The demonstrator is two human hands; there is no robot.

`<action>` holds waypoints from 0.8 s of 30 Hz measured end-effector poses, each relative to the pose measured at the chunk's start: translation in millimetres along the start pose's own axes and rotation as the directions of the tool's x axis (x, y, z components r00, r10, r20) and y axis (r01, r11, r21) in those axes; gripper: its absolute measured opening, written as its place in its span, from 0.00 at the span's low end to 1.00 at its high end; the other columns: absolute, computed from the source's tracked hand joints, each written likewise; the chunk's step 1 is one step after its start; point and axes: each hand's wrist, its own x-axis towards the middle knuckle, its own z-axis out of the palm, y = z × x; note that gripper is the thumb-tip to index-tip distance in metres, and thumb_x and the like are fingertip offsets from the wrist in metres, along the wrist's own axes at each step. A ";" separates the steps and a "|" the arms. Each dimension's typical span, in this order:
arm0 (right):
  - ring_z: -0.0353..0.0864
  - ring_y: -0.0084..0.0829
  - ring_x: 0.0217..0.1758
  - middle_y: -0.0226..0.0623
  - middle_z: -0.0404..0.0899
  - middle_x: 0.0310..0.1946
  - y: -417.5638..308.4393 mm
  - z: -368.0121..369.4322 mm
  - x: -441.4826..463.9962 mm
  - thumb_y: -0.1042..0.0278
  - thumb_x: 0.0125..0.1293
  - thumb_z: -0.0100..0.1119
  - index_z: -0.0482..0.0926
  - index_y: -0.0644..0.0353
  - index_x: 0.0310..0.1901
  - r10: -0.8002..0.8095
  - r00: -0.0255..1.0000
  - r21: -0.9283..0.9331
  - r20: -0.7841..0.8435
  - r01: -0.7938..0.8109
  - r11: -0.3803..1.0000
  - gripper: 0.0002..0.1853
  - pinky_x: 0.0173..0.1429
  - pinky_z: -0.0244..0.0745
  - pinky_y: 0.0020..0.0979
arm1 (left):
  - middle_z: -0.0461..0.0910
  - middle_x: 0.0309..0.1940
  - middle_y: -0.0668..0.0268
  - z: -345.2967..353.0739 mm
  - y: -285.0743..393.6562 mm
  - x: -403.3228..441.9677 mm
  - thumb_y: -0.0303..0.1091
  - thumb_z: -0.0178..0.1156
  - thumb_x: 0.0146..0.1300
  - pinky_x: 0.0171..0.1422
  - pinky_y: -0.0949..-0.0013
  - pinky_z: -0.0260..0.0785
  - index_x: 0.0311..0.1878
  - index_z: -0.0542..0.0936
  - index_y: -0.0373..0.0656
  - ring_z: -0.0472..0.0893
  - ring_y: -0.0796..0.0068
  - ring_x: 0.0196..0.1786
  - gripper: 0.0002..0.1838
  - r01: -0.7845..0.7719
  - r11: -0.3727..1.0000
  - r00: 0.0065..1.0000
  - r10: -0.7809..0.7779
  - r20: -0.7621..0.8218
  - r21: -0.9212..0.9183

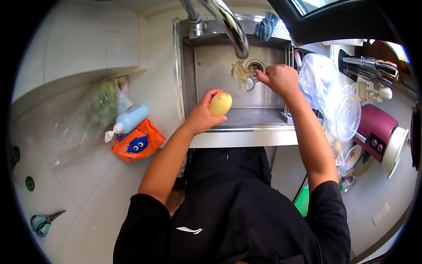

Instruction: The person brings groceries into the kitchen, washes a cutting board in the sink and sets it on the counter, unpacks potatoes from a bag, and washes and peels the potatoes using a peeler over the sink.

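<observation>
A mostly peeled potato (220, 104), pale yellow with a brownish patch at its top, sits in my left hand (205, 115) above the sink's front edge. My right hand (281, 79) is closed over the right side of the basin. At its thumb is a grey-white curved tool that looks like a peeler (250, 84); its handle is hidden by the fingers. Left of the drain (255, 67), pale peelings (239, 73) lie in a heap on the floor of the metal sink (211, 88).
A chrome faucet (228, 28) arches over the basin. Left stand a blue pump bottle (133, 118), an orange wipes pack (139, 141), a plastic bag of greens (99, 105) and scissors (45, 222). Right are clear plastic bags (318, 79), a knife rack (367, 66) and a maroon appliance (377, 132).
</observation>
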 end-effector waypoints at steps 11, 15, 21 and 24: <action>0.84 0.42 0.25 0.35 0.80 0.17 -8.2 2.0 -7.7 0.34 0.63 0.63 0.83 0.50 0.17 -0.162 0.987 0.138 -0.022 0.164 0.977 0.28 0.29 0.77 0.43 | 0.79 0.61 0.62 7.6 -1.2 -2.5 0.31 0.77 0.54 0.69 0.66 0.70 0.70 0.71 0.43 0.78 0.70 0.64 0.40 0.007 0.988 0.999 -0.001 -0.038 0.152; 0.85 0.42 0.25 0.36 0.81 0.17 20.7 -3.1 -16.9 0.35 0.64 0.63 0.83 0.50 0.18 0.115 0.991 -0.003 0.075 -0.115 0.993 0.28 0.30 0.78 0.43 | 0.78 0.61 0.58 -3.4 -1.2 -2.6 0.30 0.73 0.54 0.69 0.61 0.71 0.69 0.72 0.45 0.78 0.58 0.65 0.37 -0.076 0.954 0.979 0.126 -0.159 0.288; 0.80 0.42 0.22 0.35 0.77 0.16 -58.2 -38.1 -25.2 0.44 0.60 0.70 0.79 0.53 0.16 -0.195 0.965 0.202 -0.173 0.229 0.952 0.25 0.28 0.75 0.42 | 0.78 0.61 0.55 2.0 1.3 6.9 0.27 0.71 0.49 0.71 0.55 0.70 0.68 0.72 0.46 0.76 0.49 0.65 0.38 -0.071 0.875 0.982 0.146 -0.121 0.479; 0.80 0.42 0.22 0.35 0.76 0.16 -51.6 -19.5 -22.5 0.45 0.60 0.70 0.78 0.52 0.16 -0.256 0.958 0.207 -0.130 0.279 0.938 0.24 0.29 0.75 0.42 | 0.78 0.61 0.56 2.2 8.6 3.8 0.28 0.72 0.50 0.70 0.56 0.70 0.68 0.72 0.46 0.77 0.51 0.65 0.38 -0.158 0.829 0.974 0.219 -0.053 0.536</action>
